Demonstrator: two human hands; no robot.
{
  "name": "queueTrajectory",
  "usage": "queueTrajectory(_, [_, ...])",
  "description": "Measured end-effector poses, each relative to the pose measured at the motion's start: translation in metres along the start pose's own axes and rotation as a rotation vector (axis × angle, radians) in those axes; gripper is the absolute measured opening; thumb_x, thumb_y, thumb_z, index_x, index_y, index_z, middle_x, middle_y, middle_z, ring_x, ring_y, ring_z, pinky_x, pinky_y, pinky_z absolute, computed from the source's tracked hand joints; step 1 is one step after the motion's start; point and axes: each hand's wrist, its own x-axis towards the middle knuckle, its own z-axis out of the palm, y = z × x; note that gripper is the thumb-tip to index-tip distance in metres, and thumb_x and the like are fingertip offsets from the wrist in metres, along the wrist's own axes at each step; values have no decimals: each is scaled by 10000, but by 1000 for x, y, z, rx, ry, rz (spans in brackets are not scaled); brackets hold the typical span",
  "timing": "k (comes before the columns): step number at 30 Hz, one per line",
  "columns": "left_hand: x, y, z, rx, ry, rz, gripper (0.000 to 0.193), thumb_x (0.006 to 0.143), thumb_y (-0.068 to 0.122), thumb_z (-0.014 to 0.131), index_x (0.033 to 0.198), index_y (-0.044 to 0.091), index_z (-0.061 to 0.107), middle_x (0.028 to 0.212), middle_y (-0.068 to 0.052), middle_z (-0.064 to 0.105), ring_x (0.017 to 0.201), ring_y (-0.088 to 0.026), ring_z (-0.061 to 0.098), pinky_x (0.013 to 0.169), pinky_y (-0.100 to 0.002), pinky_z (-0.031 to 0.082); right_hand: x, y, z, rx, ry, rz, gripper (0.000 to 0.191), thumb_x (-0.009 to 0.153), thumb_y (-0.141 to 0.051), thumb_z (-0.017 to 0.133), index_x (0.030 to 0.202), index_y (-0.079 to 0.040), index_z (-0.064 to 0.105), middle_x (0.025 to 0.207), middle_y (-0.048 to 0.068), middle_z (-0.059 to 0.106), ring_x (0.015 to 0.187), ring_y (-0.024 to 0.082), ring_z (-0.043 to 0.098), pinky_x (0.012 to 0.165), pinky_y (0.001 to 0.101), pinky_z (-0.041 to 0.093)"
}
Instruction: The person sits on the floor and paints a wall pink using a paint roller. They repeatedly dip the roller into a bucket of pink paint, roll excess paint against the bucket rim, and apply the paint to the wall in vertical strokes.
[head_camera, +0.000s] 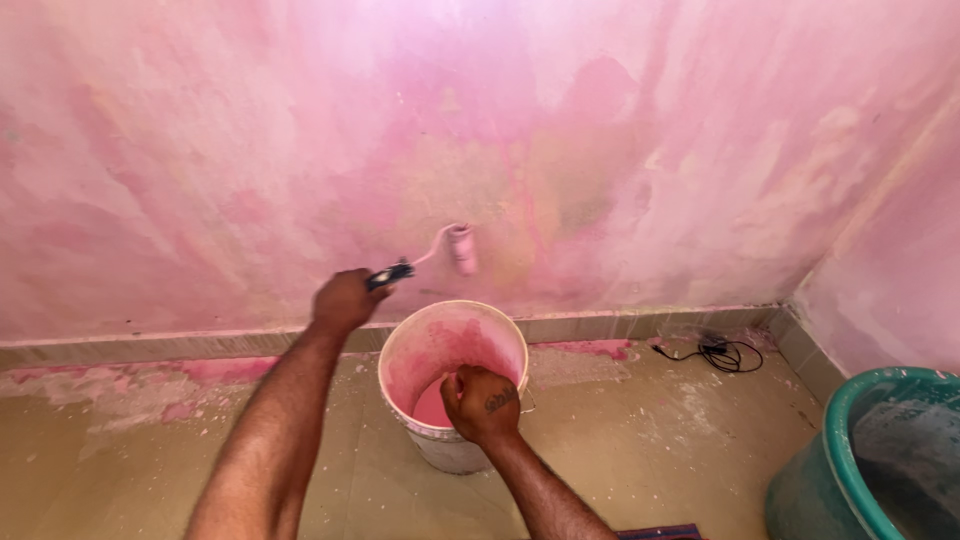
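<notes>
1. Left hand is closing in a fist around the dark handle of a small paint roller, arm reaching forward toward the wall.
2. The paint roller is sitting up against the pink wall, low down, just above the skirting tile strip. Its sleeve is coated pink; a bent wire frame is running from sleeve back to handle.
3. Right hand is curling shut over the near rim of a white bucket, knuckles up, fingers hooking over the edge. Can't tell exactly what the fingers are pinching inside.
4. The white bucket is standing on the floor between the 2 arms, just in front of the wall, tilting slightly toward the camera. Inner walls are smeared pink, pink paint pooling at the bottom.
5. Wall coat is looking patchy: pink streaks over lighter and tan areas.
6. Floor is showing white dust and pink splatter along the wall base.
7. A black cable is lying coiled near the right corner, well apart from the bucket.
8. A green tub is standing at far right, partly cut off by frame.
</notes>
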Motion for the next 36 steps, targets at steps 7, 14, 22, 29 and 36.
queueTrajectory(7, [32,109,57,-61,42,284,318,943,408,656,1029,102,673,1013,-162,702,988,-377,667,841,-520,530,1,-4,-2,-38,-4,-35,317,906,-338,624,749,-71,688,725,152,697,669,349,686,645,497,534])
queueTrajectory(14, [23,250,84,-94,74,312,323,937,395,678,1040,89,685,1035,-131,698,959,-323,690,820,-490,548,5,-12,-6,-136,-229,20,311,917,-361,614,818,-76,693,781,139,709,719,331,698,679,493,539])
queueTrajectory(22, [28,239,79,-45,95,305,345,952,410,668,1072,86,669,1042,-120,691,959,-311,695,798,-498,547,6,-8,-5,-149,-235,31,304,904,-365,617,826,-82,695,786,142,715,732,336,695,685,500,535])
queueTrajectory(29, [30,76,39,-60,138,313,296,939,390,666,1053,117,667,1061,-122,698,1009,-354,666,834,-510,527,2,2,2,-109,-67,41,332,891,-356,597,756,-70,696,734,170,705,677,365,688,647,521,533])
queueTrajectory(36, [-23,-91,-23,-17,97,-96,307,949,455,642,1082,186,708,1062,-97,716,1034,-344,671,857,-526,522,7,9,3,-172,-55,74,354,896,-398,587,778,-101,738,771,178,728,707,388,697,654,534,530])
